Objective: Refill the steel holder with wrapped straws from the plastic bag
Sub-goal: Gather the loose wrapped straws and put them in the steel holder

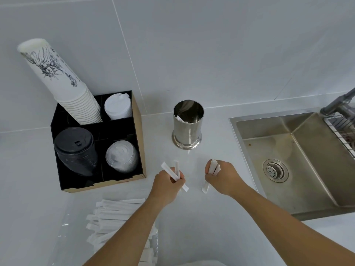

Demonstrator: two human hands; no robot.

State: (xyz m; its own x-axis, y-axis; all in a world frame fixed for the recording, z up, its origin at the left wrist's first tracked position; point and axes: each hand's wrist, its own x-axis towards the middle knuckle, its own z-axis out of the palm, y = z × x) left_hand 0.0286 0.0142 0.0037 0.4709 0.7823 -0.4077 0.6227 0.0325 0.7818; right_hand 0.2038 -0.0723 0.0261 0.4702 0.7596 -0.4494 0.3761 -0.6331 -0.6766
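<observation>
While the plastic bag [119, 225] of wrapped straws lies flat at the counter's near edge, the steel holder [187, 124] stands upright beyond both hands (a paper scrap inside). The left hand [169, 184] grips two crossed straws [175, 175] pointing away and up; the right hand [221, 177] clasps a few straws [212, 174], long axes tilted towards the holder.

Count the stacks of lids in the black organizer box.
3: white lids at back right, black lids at front left, clear lids at front right. The organizer walls may hide more.

No legible text; only a drawing on the paper cups [57, 73].
</observation>
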